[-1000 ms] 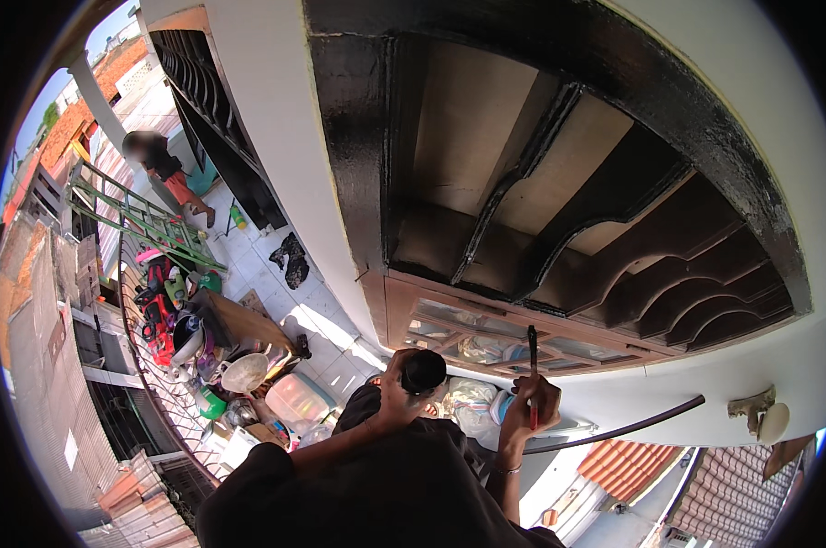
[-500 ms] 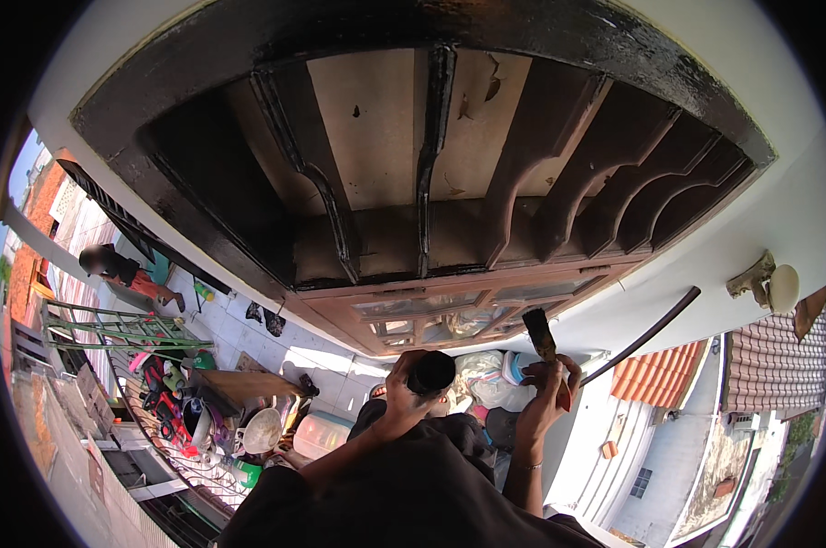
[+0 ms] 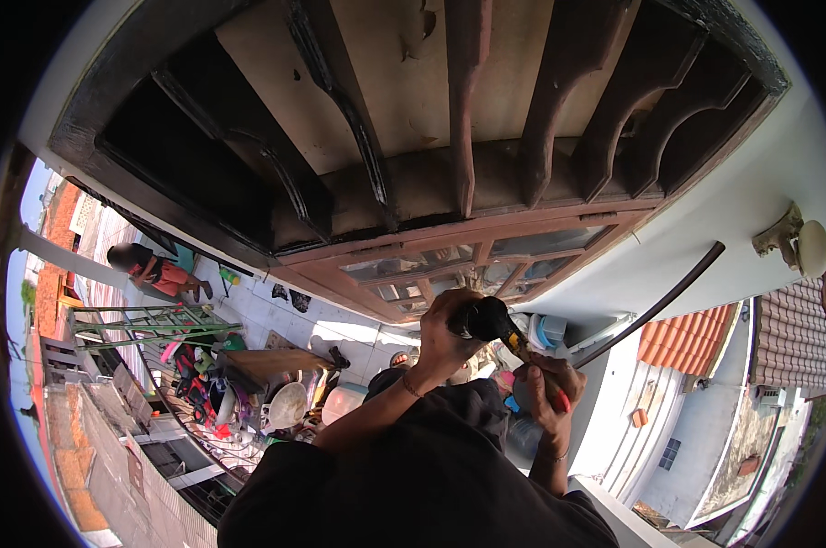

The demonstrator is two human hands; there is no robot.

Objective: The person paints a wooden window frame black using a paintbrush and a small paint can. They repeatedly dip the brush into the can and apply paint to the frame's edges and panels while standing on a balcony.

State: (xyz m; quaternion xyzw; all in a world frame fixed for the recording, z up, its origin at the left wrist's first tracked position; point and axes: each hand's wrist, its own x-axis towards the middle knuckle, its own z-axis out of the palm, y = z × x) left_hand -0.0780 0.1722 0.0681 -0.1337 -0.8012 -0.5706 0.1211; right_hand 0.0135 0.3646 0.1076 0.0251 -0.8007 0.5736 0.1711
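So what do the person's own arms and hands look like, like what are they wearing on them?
The left hand and right hand wear no gloves. Each wrist has a thin band: the left band and the right band, both too small to make out the material. Loose, dark sleeves leave the forearms uncovered.

The small paint cup (image 3: 475, 320) is round and black, its contents hard to make out; at the cup's right side the paintbrush (image 3: 517, 348) slants, its dark bristle end meeting the cup's outline, its partly yellow middle just beside the cup and its red handle end farther down to the right, whether the bristles reach inside being unclear
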